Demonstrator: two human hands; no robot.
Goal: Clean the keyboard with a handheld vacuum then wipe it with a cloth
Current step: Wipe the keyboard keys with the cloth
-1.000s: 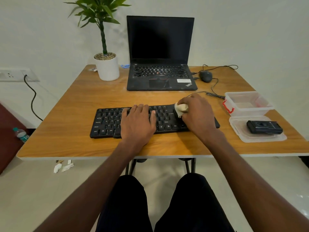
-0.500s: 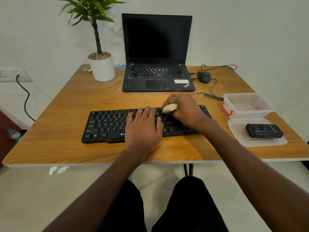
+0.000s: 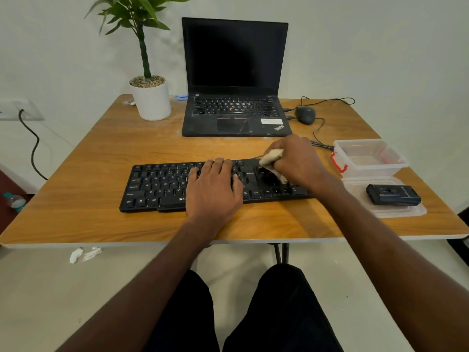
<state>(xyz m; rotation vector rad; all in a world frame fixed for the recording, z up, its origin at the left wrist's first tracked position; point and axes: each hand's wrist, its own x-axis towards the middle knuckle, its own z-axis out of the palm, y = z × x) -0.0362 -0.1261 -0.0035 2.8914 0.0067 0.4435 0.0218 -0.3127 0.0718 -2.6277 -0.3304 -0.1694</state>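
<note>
From my head camera, my left hand (image 3: 213,189) lies flat and open on the middle of the black keyboard (image 3: 162,186), near the front of the wooden table (image 3: 88,158); my right hand (image 3: 297,161) is closed around a crumpled pale cloth (image 3: 271,155), pressing it on the keyboard's right end, while the handheld vacuum (image 3: 392,194) rests on a clear lid (image 3: 416,212) to the right
</note>
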